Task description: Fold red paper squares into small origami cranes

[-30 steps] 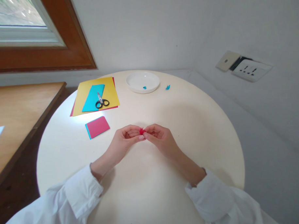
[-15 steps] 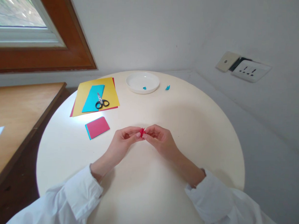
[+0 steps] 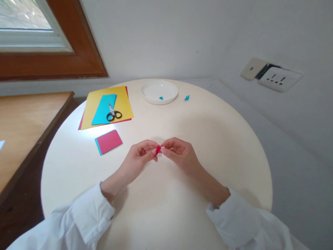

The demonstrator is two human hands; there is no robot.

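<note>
Between my hands, over the middle of the round table, is a small red folded paper (image 3: 158, 150) with pointed edges. My left hand (image 3: 139, 154) pinches it between thumb and fingers. From the other side, the thumb and forefinger of my right hand (image 3: 181, 153) close on its right edge, and the exact grip is partly hidden. To the left lies a small stack of paper sheets (image 3: 109, 142), red on top with blue showing beneath. Farther back, scissors (image 3: 113, 113) with black handles rest on a folded blue paper (image 3: 103, 107) and a yellow sheet (image 3: 124, 101).
A white plate (image 3: 148, 99) stands at the back of the white round table (image 3: 228, 152), with a small blue paper piece (image 3: 161, 98) in it. Right of the plate lies a blue folded paper (image 3: 186, 97). A wooden table (image 3: 27, 116) is at the left, and walls border the back and right.
The red paper has turned in my fingers, and its points no longer stick up as before. My right fingertips have shifted slightly up and right. The things on the table are unmoved.
</note>
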